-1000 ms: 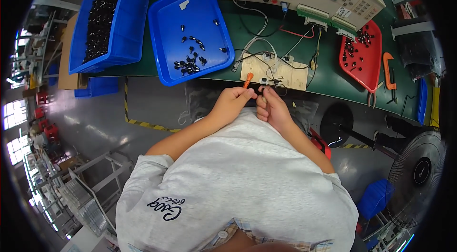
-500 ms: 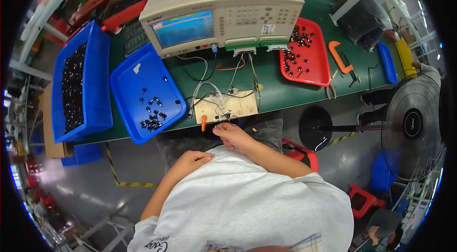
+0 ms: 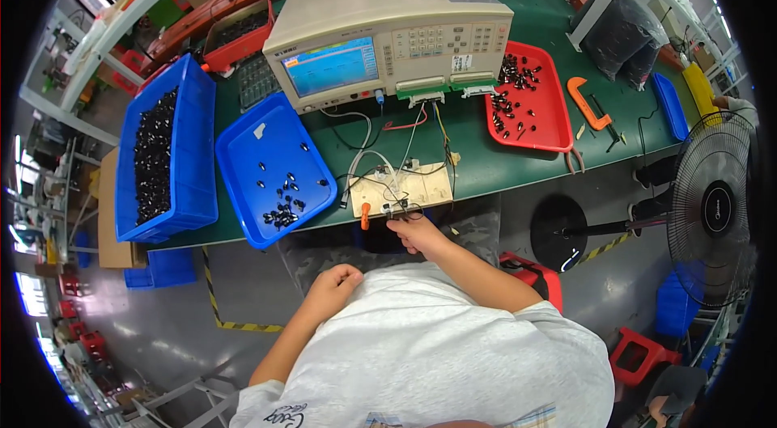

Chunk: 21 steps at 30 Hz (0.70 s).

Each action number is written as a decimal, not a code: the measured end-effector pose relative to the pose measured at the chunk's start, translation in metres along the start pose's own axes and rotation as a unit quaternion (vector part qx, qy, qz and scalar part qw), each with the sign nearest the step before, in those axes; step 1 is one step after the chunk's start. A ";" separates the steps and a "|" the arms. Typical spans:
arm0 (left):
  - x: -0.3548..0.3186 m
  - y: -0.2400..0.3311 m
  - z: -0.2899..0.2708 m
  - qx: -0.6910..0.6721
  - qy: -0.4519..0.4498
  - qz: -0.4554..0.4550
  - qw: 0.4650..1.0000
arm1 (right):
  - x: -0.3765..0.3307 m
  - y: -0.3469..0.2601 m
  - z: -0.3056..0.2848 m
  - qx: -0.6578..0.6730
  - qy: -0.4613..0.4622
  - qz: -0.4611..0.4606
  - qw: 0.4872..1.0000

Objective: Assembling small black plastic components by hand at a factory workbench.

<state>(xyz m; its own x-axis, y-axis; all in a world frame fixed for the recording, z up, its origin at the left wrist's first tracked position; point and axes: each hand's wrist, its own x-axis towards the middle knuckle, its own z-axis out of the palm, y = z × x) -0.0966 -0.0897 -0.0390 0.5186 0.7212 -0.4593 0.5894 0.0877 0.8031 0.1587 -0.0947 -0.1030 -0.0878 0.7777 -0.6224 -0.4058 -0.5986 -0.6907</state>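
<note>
My right hand (image 3: 417, 235) is at the front edge of a pale wooden board (image 3: 433, 184) with wires and small clips. Its thumb and fingers are pinched together just below the clips; what they hold, if anything, is too small to make out. An orange-handled part (image 3: 365, 216) stands on the board's front edge, left of that hand. Near my lap, my left hand (image 3: 333, 292) is closed with curled fingers, and nothing shows in it. Cables run from the board to a beige bench meter (image 3: 388, 19) with a lit blue screen.
Small black parts lie in a shallow blue tray (image 3: 243, 145), a deep blue bin (image 3: 202, 185) and a red tray (image 3: 546, 133). An orange clamp (image 3: 579, 96) and pliers (image 3: 575, 161) lie at right. A fan (image 3: 716, 209) stands beyond the green table (image 3: 477, 177).
The whole view has shifted, so the bench sits farther right and slightly lower. My left fingers have curled in from a flatter pose. My right hand stays at the board's front edge.
</note>
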 end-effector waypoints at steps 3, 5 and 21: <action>-0.017 -0.009 -0.006 0.235 -0.080 -0.038 0.968 | 0.008 0.008 -0.011 -0.045 0.043 -0.005 0.998; -0.027 -0.035 0.002 0.223 -0.151 0.002 0.963 | 0.007 0.013 -0.014 -0.044 0.044 -0.023 0.998; -0.072 -0.064 0.016 0.143 -0.108 0.045 0.983 | -0.024 0.017 -0.016 -0.061 0.064 -0.050 0.995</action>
<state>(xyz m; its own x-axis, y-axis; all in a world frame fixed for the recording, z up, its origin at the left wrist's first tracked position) -0.1615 -0.1585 -0.0630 0.6780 0.5522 -0.4851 0.6688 -0.1897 0.7188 0.1682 -0.1268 -0.1057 0.0661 0.8083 -0.5850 -0.2932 -0.5447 -0.7857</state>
